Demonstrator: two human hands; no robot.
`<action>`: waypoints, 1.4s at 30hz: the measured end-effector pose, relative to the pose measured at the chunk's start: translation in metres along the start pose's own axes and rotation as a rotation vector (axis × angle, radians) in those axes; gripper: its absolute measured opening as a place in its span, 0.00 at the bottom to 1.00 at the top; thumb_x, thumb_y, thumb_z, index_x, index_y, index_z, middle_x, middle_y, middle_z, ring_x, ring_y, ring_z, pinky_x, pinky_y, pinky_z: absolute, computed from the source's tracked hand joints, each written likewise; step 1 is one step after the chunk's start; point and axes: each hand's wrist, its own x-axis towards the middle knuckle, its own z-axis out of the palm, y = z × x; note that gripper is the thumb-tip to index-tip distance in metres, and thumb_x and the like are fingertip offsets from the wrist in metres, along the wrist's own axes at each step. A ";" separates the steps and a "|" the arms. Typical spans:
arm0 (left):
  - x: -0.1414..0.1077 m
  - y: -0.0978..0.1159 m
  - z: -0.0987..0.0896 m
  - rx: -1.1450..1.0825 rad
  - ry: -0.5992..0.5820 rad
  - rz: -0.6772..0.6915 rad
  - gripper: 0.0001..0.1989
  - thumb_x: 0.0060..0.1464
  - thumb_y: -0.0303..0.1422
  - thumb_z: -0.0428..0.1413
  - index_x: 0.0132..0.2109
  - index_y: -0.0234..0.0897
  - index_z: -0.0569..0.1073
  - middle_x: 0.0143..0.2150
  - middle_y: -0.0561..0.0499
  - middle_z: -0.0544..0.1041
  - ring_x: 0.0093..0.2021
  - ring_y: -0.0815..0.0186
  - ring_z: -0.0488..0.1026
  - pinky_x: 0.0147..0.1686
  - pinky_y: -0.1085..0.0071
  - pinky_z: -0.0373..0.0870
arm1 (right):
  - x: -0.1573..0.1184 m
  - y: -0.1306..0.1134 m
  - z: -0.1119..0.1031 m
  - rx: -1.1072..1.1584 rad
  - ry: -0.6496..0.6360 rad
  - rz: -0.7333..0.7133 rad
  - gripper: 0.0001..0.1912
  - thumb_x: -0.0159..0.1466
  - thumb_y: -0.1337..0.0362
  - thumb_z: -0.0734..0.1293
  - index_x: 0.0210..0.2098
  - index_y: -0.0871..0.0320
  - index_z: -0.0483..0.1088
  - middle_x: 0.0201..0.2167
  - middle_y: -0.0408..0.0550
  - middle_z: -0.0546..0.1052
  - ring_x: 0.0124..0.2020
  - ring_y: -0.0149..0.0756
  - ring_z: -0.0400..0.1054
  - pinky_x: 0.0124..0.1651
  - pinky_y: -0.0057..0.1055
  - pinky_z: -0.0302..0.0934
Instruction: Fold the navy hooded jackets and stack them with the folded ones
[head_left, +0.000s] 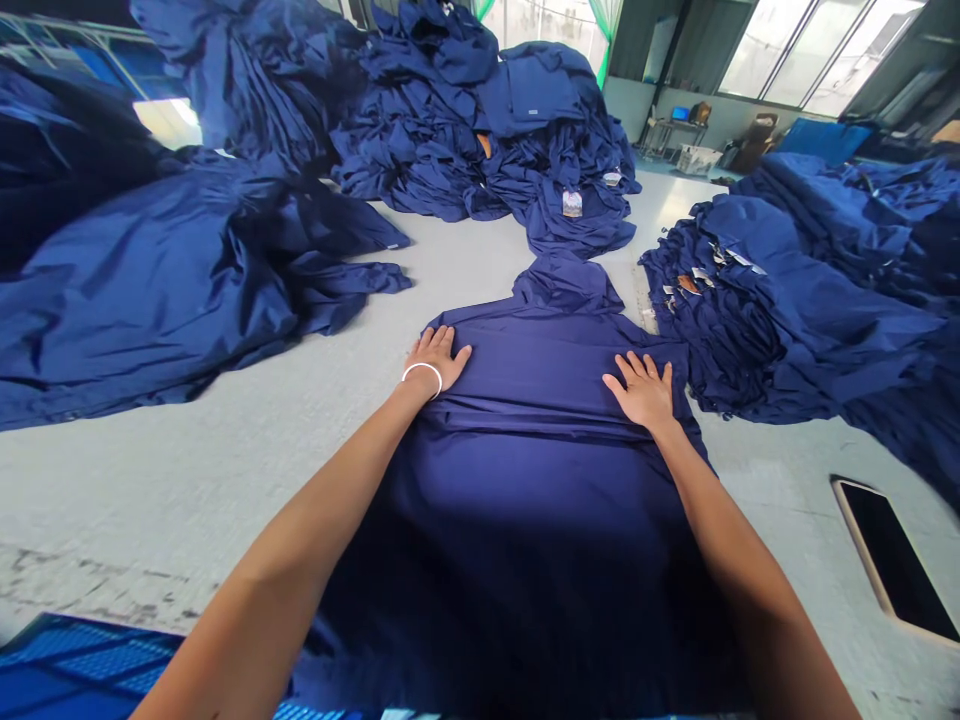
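Note:
A dark blue hooded garment (525,470) lies spread on the white table (300,420), its hood toward the far side and its lower part reaching the near edge. On its upper left part rests my left hand (439,358), palm down with the fingers apart and a white band round the wrist. My right hand (642,388) lies flat on the upper right part, fingers spread. Neither hand grips the cloth. Creases run across the fabric between and just below the hands.
Heaps of blue garments lie at the left (165,270), at the back (450,110) and at the right (810,290). A phone (892,550) lies on the table at the right. Blue plastic crates (82,665) show below the near left edge.

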 end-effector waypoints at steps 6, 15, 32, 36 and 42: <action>-0.002 0.002 0.003 0.000 -0.013 -0.004 0.40 0.69 0.49 0.34 0.78 0.29 0.48 0.80 0.47 0.44 0.79 0.53 0.39 0.77 0.52 0.40 | 0.000 -0.002 -0.001 0.000 -0.038 0.010 0.37 0.75 0.43 0.45 0.77 0.51 0.52 0.77 0.46 0.51 0.78 0.50 0.43 0.76 0.60 0.35; 0.047 -0.014 -0.053 0.063 0.288 0.191 0.26 0.67 0.46 0.47 0.53 0.32 0.81 0.61 0.39 0.76 0.64 0.46 0.64 0.64 0.45 0.61 | 0.042 0.017 -0.053 0.264 -0.076 -0.038 0.25 0.73 0.54 0.60 0.59 0.61 0.76 0.60 0.60 0.77 0.59 0.50 0.73 0.63 0.44 0.64; 0.224 0.100 -0.014 -0.055 0.319 0.584 0.21 0.67 0.34 0.44 0.56 0.41 0.79 0.60 0.48 0.78 0.62 0.58 0.71 0.66 0.58 0.61 | 0.264 -0.011 -0.042 0.486 0.228 0.045 0.09 0.64 0.66 0.68 0.42 0.61 0.79 0.41 0.55 0.83 0.47 0.45 0.77 0.55 0.39 0.69; 0.253 0.115 -0.002 -0.079 0.320 0.519 0.23 0.66 0.33 0.46 0.61 0.39 0.77 0.61 0.45 0.78 0.64 0.54 0.69 0.66 0.56 0.62 | 0.286 -0.021 -0.023 0.561 0.193 0.106 0.20 0.62 0.67 0.70 0.53 0.64 0.76 0.53 0.61 0.79 0.56 0.49 0.74 0.60 0.42 0.66; 0.266 0.135 0.003 -0.131 0.233 0.415 0.20 0.64 0.35 0.56 0.60 0.35 0.76 0.50 0.42 0.81 0.58 0.54 0.73 0.64 0.56 0.63 | 0.290 -0.017 -0.025 0.634 0.268 0.083 0.07 0.65 0.62 0.68 0.35 0.60 0.76 0.33 0.48 0.77 0.40 0.41 0.74 0.52 0.40 0.70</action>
